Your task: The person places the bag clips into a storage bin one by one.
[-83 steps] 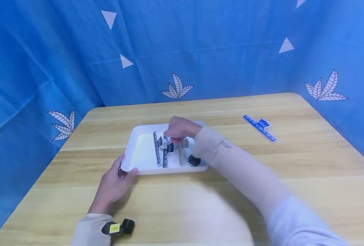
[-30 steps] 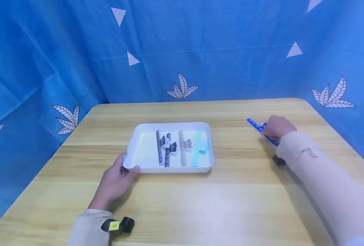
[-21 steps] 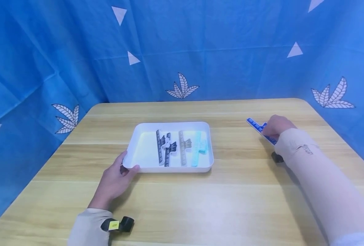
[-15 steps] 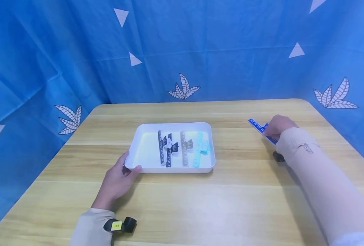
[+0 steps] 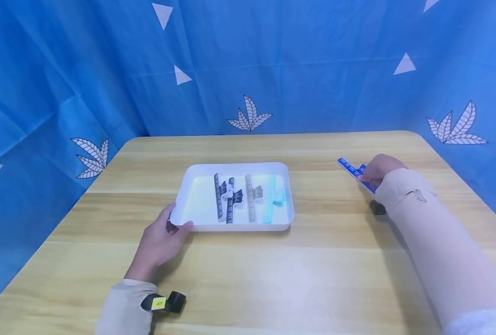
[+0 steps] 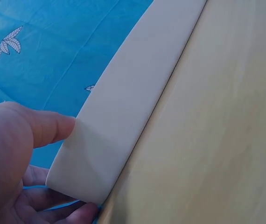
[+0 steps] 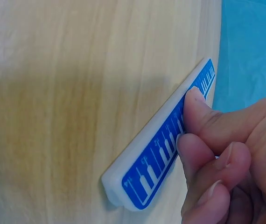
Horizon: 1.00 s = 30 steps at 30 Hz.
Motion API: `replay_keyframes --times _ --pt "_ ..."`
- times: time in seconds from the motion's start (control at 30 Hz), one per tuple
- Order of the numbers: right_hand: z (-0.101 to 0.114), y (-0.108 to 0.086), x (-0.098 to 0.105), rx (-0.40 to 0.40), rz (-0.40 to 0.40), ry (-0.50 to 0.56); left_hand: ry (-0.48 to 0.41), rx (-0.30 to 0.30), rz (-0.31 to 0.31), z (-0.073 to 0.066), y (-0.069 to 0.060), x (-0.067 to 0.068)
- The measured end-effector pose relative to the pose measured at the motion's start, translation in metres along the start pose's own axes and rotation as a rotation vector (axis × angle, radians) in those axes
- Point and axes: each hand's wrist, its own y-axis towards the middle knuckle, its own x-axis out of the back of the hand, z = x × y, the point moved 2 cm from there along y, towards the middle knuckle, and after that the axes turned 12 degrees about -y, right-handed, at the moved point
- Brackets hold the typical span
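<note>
My left hand (image 5: 160, 244) grips the near left corner of a white tray (image 5: 237, 228), thumb on the front wall. In the left wrist view the tray's wall (image 6: 119, 93) lies between that thumb and the curled fingers. Far to the right of it, my right hand (image 5: 382, 168) pinches a blue page clip (image 5: 348, 167) with a piano-key print. The right wrist view shows the thumb pressed on the printed bar of this clip (image 7: 158, 151), the other fingers curled beside it. My right hand covers part of the clip's handle.
Inside the tray lie two black piano-key clips, one on the left (image 5: 218, 197) and one touching or overlapping it (image 5: 230, 204), then a grey clip (image 5: 251, 200) and a light-blue clip (image 5: 270, 200). A blue curtain (image 5: 315, 70) hangs behind the wooden table (image 5: 273, 274).
My right hand has moved from above the tray to the blue clip and now pinches it, uncovering the light-blue clip. The left hand keeps its grip on the tray corner.
</note>
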Motion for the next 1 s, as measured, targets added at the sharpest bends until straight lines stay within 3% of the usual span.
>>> replay_keyframes --times 0.2,0.5,0.83,1.0 --pt "0.004 -0.001 0.0 0.047 0.001 -0.057 -0.001 -0.034 0.014 -0.007 -0.002 -0.006" --pt "0.006 -0.002 0.004 -0.009 -0.009 0.017 -0.019 -0.075 0.011 -0.008 -0.001 -0.011" --pt "0.005 -0.005 -0.002 -0.038 -0.03 0.04 -0.006 -0.051 0.017 -0.008 -0.001 -0.015" --pt "0.001 -0.006 -0.002 0.001 -0.069 0.028 0.005 -0.058 0.021 -0.009 -0.002 -0.013"
